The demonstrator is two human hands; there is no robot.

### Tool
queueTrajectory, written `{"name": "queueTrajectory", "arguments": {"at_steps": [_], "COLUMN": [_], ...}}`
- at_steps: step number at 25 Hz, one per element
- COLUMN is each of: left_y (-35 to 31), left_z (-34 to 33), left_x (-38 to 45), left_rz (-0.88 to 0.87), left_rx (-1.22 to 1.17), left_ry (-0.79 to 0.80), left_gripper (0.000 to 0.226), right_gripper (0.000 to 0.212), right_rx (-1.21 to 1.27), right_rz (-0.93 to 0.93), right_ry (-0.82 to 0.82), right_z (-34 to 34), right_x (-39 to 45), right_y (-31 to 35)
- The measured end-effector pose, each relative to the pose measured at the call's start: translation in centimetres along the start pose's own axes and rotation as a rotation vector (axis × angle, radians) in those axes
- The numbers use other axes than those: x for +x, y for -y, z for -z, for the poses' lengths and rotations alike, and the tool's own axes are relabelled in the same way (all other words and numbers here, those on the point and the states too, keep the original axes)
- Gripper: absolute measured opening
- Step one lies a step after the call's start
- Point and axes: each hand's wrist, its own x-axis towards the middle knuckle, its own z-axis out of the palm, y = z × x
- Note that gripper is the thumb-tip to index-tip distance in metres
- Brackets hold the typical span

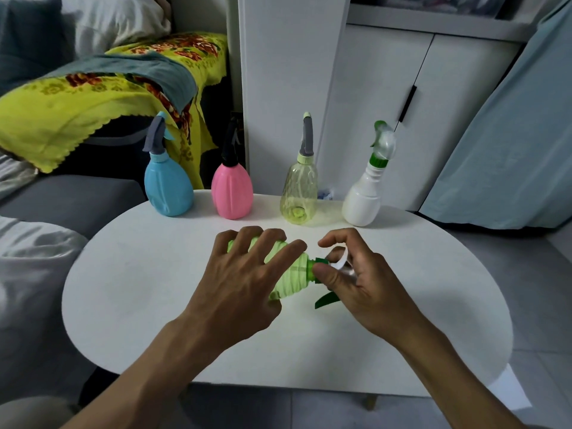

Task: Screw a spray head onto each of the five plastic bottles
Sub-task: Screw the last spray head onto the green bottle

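Note:
A light green ribbed bottle (292, 275) lies on its side above the middle of the white oval table (139, 289), neck pointing right. My left hand (244, 274) wraps over its body. My right hand (356, 274) grips the spray head (328, 267) at the bottle's neck; its dark green collar and trigger show, and the rest is hidden by my fingers. Along the table's far edge stand a blue bottle (168, 190), a pink bottle (232, 193), a clear yellow-green bottle (299, 196) and a white bottle (363, 202), each upright with a spray head on top.
A grey sofa (62, 199) with a yellow flowered cloth (62, 106) stands to the left of the table. White cabinet doors (387, 103) rise behind the bottles. A light blue curtain (510, 134) hangs at the right. Grey floor tiles lie below the table.

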Motion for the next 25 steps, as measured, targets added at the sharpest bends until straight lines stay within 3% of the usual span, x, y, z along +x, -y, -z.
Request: {"name": "queueTrajectory", "arguments": {"at_steps": [3, 6, 10, 13, 19, 22, 24, 25], "left_y": [0.1, -0.1, 0.0, -0.2, -0.3, -0.5, -0.8, -0.8], "left_z": [-0.1, -0.3, -0.2, -0.2, -0.7, -1.1, -1.1, -1.0], "left_x": [0.1, 0.1, 0.2, 0.1, 0.0, 0.1, 0.4, 0.6], "left_rz": [0.021, 0.006, 0.014, 0.0, -0.011, 0.009, 0.027, 0.04], "left_rx": [-0.014, -0.01, -0.017, -0.039, -0.103, -0.063, -0.096, -0.167], "left_ry": [0.004, 0.005, 0.012, 0.018, 0.057, -0.027, -0.117, -0.14], "left_gripper": [0.092, 0.092, 0.093, 0.093, 0.094, 0.092, 0.08, 0.075], "right_gripper": [0.044, 0.035, 0.045, 0.035, 0.043, 0.03, 0.026, 0.031], "right_rx": [-0.022, -0.06, -0.068, -0.088, -0.17, -0.059, 0.134, 0.283], "right_rz": [0.032, 0.015, 0.023, 0.01, 0.001, -0.064, -0.242, -0.363], "right_ry": [-0.003, -0.013, 0.007, -0.005, 0.017, -0.13, -0.228, -0.192], "right_z": [-0.2, 0.2, 0.0, 0.2, 0.6, 0.5, 1.0, 1.7], "right_x": [0.0, 0.0, 0.0, 0.1, 0.0, -0.1, 0.2, 0.4], "right_y": [-0.1, 0.0, -0.1, -0.2, 0.1, 1.1, 1.4, 1.4]}}
